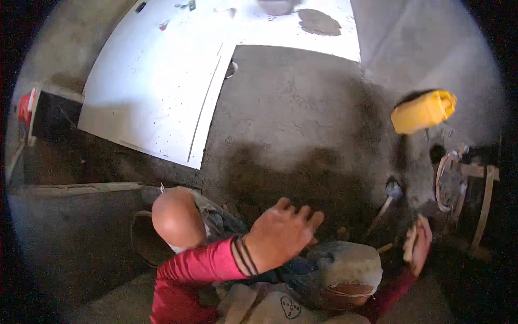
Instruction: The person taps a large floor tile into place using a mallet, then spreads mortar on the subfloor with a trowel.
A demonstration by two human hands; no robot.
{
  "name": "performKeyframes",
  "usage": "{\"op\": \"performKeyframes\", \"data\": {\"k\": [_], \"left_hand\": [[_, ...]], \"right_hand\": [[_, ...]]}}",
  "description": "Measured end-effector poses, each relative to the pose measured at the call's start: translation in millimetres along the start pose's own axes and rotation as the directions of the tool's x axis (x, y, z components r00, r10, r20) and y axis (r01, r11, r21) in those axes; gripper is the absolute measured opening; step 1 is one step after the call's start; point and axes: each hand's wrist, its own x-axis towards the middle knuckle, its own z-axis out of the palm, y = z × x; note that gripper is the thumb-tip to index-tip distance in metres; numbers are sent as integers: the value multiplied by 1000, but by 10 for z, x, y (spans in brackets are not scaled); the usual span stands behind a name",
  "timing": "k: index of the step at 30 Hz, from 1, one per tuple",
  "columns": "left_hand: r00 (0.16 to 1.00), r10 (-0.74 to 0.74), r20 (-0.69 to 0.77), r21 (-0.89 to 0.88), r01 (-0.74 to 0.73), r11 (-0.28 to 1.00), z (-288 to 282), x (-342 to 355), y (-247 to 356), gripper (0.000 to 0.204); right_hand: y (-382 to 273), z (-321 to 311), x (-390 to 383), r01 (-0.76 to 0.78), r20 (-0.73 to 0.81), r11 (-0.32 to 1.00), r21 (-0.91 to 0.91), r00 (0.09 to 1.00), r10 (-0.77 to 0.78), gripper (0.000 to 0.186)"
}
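Observation:
My left hand [281, 235] hangs in front of my knees, palm down. Its fingers are apart and slightly bent, with nothing visible in them. Out to the right, my right hand [418, 245] points away from me with fingers stretched out; blur hides its palm side. Nearest to it, on the left, lies a tool with a pale rounded head [394, 189] and a thin light handle [380, 214]. A short pale stick [384, 248] shows between my right hand and my dusty right knee [353, 264]. My bare left knee [178, 217] is at the left.
Ahead lies a grey, partly wet cement floor [291, 97], bordered by large white panels [156, 102]. A yellow jerrycan [423, 112] stands at the right. Below it are a round hoop-like object [445, 181] and wooden strips [485, 200]. Something red [25, 108] is far left.

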Motion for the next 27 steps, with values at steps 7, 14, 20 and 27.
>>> {"op": "performKeyframes", "data": {"k": [7,14,20,27], "left_hand": [[976,-215,-37,-88,212,973,11,-591,-146,51],[998,5,-66,-652,-47,757,-42,-851,-329,57],[974,225,-15,-715,-167,679,-102,-882,-688,60],[930,364,-46,-862,-222,457,-202,-971,-1101,61]], "right_hand": [[-1168,2356,873,384,471,921,-63,825,-312,21],[-1261,4320,1500,815,580,70,-576,467,-668,33],[-1393,4409,1882,693,449,68,-717,535,-716,37],[-843,5070,1577,8,359,979,-202,931,66,35]]}}
